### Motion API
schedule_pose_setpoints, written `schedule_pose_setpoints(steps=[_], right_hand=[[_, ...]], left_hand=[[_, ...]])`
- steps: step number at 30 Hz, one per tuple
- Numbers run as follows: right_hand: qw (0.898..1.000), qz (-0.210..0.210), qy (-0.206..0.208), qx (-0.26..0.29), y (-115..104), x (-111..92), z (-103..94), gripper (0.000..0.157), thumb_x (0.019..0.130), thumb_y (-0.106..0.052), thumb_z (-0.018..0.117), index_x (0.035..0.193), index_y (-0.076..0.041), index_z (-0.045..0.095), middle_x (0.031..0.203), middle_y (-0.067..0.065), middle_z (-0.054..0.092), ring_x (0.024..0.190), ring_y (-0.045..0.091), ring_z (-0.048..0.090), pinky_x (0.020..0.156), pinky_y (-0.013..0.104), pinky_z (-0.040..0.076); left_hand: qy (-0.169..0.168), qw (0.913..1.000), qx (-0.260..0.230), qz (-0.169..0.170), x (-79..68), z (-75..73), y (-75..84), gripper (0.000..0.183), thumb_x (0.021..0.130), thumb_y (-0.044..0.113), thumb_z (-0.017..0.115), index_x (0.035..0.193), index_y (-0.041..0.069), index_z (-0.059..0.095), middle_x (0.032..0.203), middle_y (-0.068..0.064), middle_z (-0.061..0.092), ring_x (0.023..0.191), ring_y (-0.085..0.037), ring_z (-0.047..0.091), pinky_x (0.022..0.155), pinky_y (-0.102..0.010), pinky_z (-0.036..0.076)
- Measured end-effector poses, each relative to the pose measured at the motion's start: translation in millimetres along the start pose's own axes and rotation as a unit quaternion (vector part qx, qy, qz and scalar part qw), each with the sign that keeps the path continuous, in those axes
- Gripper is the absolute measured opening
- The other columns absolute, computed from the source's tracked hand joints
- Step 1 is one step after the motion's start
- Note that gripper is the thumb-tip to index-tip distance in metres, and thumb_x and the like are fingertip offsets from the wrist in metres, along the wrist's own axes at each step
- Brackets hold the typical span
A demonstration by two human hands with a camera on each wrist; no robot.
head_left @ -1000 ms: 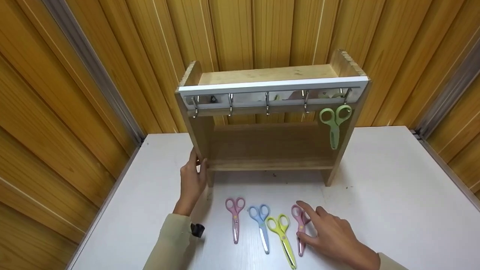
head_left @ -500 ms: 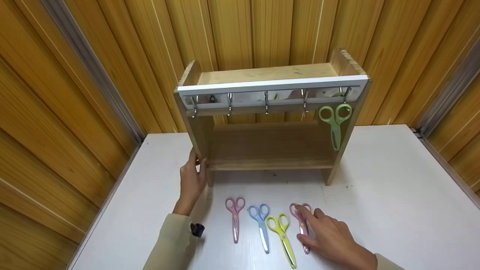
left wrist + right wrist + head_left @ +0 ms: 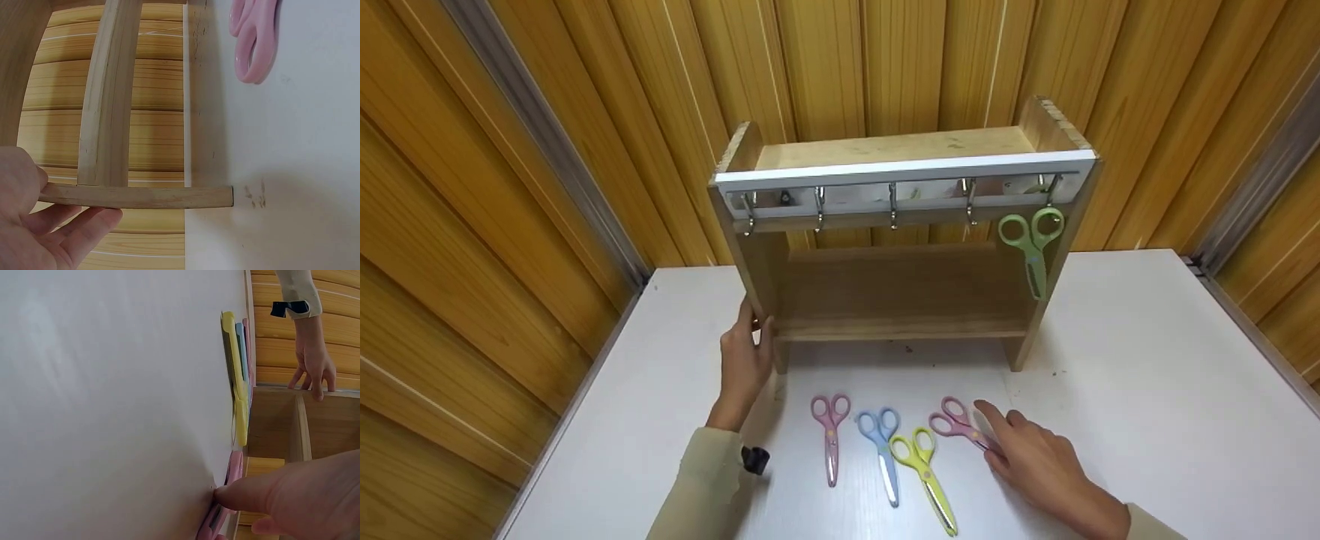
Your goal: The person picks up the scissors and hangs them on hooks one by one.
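Note:
My left hand holds the left side panel of a wooden shelf, its thumb on one face and fingers on the other in the left wrist view. Low over the table, my right hand has its thumb and fingers at the blades of a pair of pink scissors. Its index finger reaches out straight; the blade tips are hidden under the hand. The handles point up and left. To the left lie yellow scissors, blue scissors and a second pink pair.
Along the shelf's top front runs a rail with several metal hooks. Green scissors hang by one handle loop on the rightmost hook. The white table meets wood-patterned walls behind and at the sides.
The right-hand pink scissors have turned, handles swinging left and blades toward my right palm. My right hand has shifted slightly right. The hanging green scissors have swung a little; the left hand stays put.

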State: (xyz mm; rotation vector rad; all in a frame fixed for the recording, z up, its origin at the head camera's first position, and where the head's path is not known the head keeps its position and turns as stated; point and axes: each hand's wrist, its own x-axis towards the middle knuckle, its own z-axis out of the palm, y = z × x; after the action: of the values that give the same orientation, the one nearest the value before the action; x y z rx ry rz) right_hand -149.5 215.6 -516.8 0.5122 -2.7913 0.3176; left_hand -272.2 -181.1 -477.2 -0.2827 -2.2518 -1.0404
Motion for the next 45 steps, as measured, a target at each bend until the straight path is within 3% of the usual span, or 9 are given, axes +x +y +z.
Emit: schedule_pose_setpoints(steps=[3,9,11,30,45], right_hand=[[1.000,0.015,-0.017,0.009,3,2,-1.2,0.055,0.075,-0.013,0.090,0.124,-0.011,0.066,0.074,0.002,0.055,0.057,0.017,0.052,0.041,0.038,0.044],[0.997,0.046,-0.059,0.033,5,6,-2.9,0.023,0.077,-0.011,0.088,0.090,-0.014,0.070,0.070,-0.004,0.050,0.058,0.013,0.048,0.043,0.036,0.044],[0.996,0.054,-0.062,0.038,5,6,-3.5,0.019,0.078,-0.011,0.087,0.087,-0.014,0.071,0.070,-0.005,0.051,0.059,0.013,0.049,0.044,0.037,0.045],[0.993,0.074,-0.062,0.072,8,8,-5.4,0.017,0.079,-0.010,0.085,0.085,-0.016,0.071,0.069,-0.007,0.047,0.060,0.012,0.045,0.046,0.035,0.040],[0.995,0.053,-0.059,0.062,15,11,-21.7,0.022,0.077,-0.004,0.087,0.075,-0.019,0.072,0.069,-0.007,0.049,0.058,0.011,0.046,0.043,0.032,0.041]], left_hand=[[-0.002,1.0000,-0.003,-0.004,0.3,-0.1,0.4,0.051,0.103,0.005,0.061,0.151,0.003,0.045,0.127,-0.020,0.069,0.101,-0.033,0.073,0.077,-0.046,0.063],[0.003,1.0000,-0.003,-0.001,0.9,-0.3,0.9,0.048,0.103,0.006,0.061,0.148,0.002,0.048,0.127,-0.021,0.069,0.100,-0.034,0.073,0.075,-0.045,0.063],[0.005,1.0000,0.001,-0.003,0.9,-0.1,1.3,0.046,0.102,0.006,0.062,0.146,0.002,0.049,0.125,-0.021,0.070,0.100,-0.035,0.073,0.075,-0.046,0.063],[0.006,1.0000,-0.001,0.007,3.2,0.0,1.9,0.050,0.102,0.004,0.062,0.149,0.002,0.047,0.125,-0.022,0.069,0.099,-0.036,0.073,0.081,-0.049,0.062],[-0.001,1.0000,-0.009,-0.002,-0.1,1.1,0.7,0.051,0.103,0.006,0.060,0.152,0.002,0.044,0.130,-0.021,0.067,0.101,-0.034,0.073,0.078,-0.044,0.063]])
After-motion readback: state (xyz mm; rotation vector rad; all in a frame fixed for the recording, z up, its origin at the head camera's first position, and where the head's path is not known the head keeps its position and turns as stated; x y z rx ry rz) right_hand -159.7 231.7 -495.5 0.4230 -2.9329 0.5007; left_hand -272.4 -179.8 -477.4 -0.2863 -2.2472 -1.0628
